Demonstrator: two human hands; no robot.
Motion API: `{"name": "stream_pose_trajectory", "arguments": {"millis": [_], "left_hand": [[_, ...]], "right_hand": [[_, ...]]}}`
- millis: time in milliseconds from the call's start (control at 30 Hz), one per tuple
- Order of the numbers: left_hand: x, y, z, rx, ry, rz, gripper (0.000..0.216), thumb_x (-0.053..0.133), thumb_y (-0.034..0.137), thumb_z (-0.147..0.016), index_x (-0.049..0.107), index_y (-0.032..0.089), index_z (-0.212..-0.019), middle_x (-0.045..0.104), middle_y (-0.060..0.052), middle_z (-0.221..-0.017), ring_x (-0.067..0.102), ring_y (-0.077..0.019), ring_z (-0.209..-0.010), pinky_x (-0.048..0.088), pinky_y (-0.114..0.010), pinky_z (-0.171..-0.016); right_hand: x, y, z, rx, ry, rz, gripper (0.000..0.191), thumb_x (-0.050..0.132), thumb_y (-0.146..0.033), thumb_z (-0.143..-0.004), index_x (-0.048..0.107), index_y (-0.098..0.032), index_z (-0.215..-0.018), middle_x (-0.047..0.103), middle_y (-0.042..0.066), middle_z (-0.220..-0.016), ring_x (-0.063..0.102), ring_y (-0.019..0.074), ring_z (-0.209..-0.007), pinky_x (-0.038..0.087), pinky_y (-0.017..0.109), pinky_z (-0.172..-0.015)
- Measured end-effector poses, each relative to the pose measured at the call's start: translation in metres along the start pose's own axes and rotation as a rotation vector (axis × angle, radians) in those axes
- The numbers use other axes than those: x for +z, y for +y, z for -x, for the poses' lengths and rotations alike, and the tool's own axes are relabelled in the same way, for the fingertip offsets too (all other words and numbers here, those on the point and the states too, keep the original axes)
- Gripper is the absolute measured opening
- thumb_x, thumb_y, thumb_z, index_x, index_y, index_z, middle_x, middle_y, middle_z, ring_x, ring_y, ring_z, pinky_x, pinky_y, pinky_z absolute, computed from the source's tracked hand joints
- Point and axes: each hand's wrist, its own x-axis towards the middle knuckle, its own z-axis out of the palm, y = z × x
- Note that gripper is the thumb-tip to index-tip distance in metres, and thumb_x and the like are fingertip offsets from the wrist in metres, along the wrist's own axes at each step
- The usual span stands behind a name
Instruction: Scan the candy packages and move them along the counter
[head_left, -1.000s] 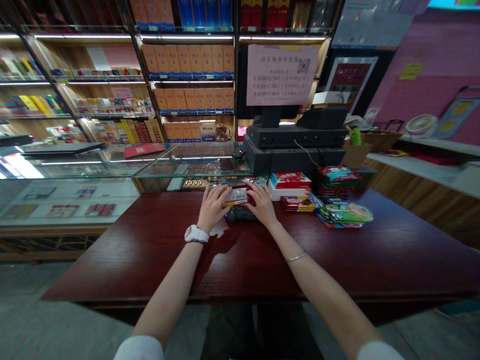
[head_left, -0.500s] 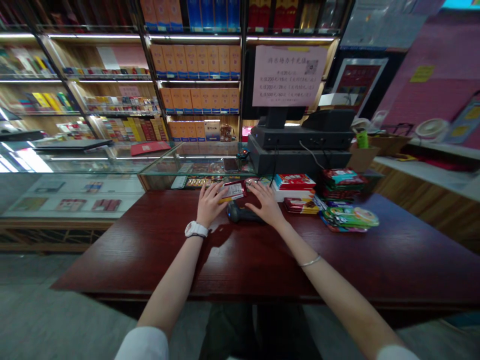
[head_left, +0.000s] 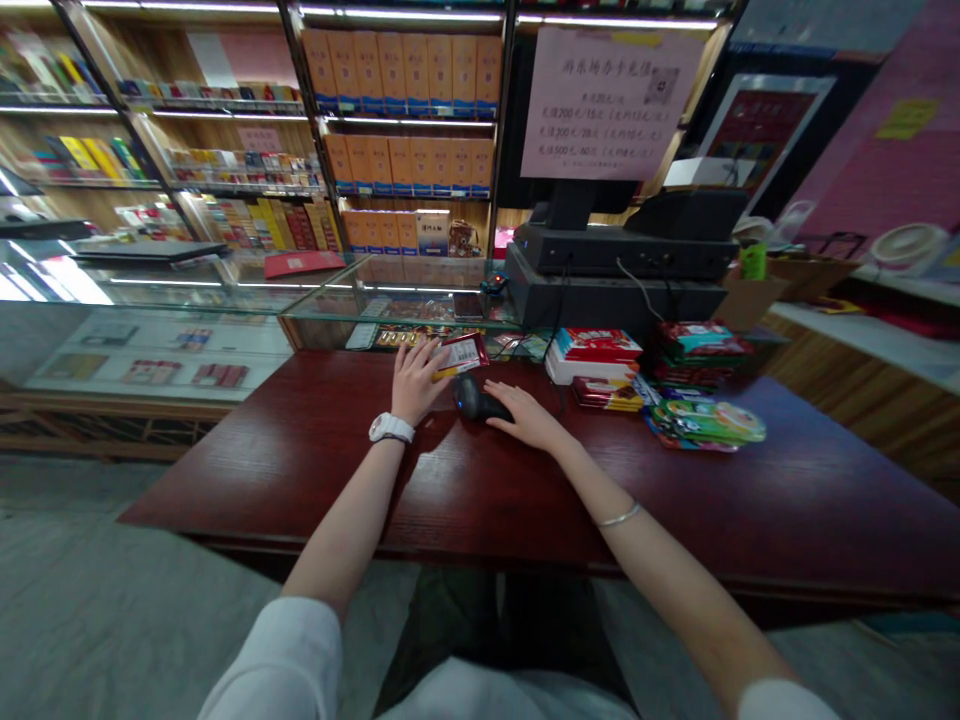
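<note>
My left hand (head_left: pixel 417 382), wearing a white watch, holds the left end of a red and yellow snack packet (head_left: pixel 463 354), whose white barcode label faces me. A black barcode scanner (head_left: pixel 469 398) with a small blue light lies on the dark red desk, just below the packet. My right hand (head_left: pixel 527 414) is at the scanner's handle, its fingers stretched along the far side and the thumb on the near side. Part of the handle is hidden under this hand, which does not look closed on it.
Right of my hands are red and white boxes (head_left: pixel 596 355), red and yellow packets (head_left: pixel 609 392), green packages (head_left: pixel 709 424) and a stack of dark red packets (head_left: pixel 697 350). A black register (head_left: pixel 615 290) with a sign stands behind. A glass display case (head_left: pixel 405 290) borders the desk (head_left: pixel 285 470).
My right hand has come away from the packet's right side and down to the scanner's handle. My left hand keeps the packet. The view has tilted downward.
</note>
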Motion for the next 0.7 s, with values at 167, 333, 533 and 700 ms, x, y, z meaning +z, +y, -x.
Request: {"name": "stream_pose_trajectory", "arguments": {"millis": [167, 333, 533, 700], "left_hand": [[0.003, -0.003, 0.001, -0.050, -0.026, 0.011, 0.038, 0.065, 0.037, -0.089, 0.066, 0.027, -0.126, 0.058, -0.008, -0.144, 0.051, -0.0286, -0.136, 0.021, -0.055, -0.123], [0.005, -0.005, 0.002, -0.066, -0.024, 0.002, 0.040, 0.065, 0.037, -0.088, 0.065, 0.027, -0.127, 0.057, -0.007, -0.145, 0.050, -0.0289, -0.136, 0.021, -0.055, -0.124], [0.008, -0.006, 0.002, -0.090, -0.042, -0.010, 0.039, 0.065, 0.038, -0.088, 0.066, 0.028, -0.126, 0.058, -0.007, -0.145, 0.050, -0.0280, -0.136, 0.019, -0.053, -0.125], [0.008, -0.006, 0.003, -0.093, -0.039, 0.005, 0.038, 0.064, 0.039, -0.088, 0.067, 0.028, -0.125, 0.058, -0.006, -0.144, 0.050, -0.0285, -0.136, 0.019, -0.054, -0.125]], "right_hand": [[0.008, 0.004, 0.001, -0.007, -0.048, -0.041, 0.065, 0.064, -0.027, -0.091, 0.039, -0.020, -0.150, 0.050, 0.016, -0.150, 0.051, 0.0275, -0.137, 0.043, 0.053, -0.112], [0.006, -0.002, 0.000, 0.050, -0.044, -0.016, 0.061, 0.063, -0.018, -0.089, 0.044, -0.020, -0.147, 0.049, 0.015, -0.151, 0.053, 0.0278, -0.135, 0.046, 0.049, -0.109], [-0.003, -0.020, -0.006, 0.128, -0.064, 0.048, 0.051, 0.067, -0.023, -0.089, 0.051, -0.017, -0.138, 0.059, 0.015, -0.140, 0.062, 0.0308, -0.118, 0.050, 0.049, -0.099], [-0.003, -0.024, -0.007, 0.142, -0.063, 0.083, 0.049, 0.066, -0.021, -0.090, 0.051, -0.018, -0.137, 0.059, 0.013, -0.137, 0.065, 0.0294, -0.109, 0.050, 0.046, -0.095]]}}
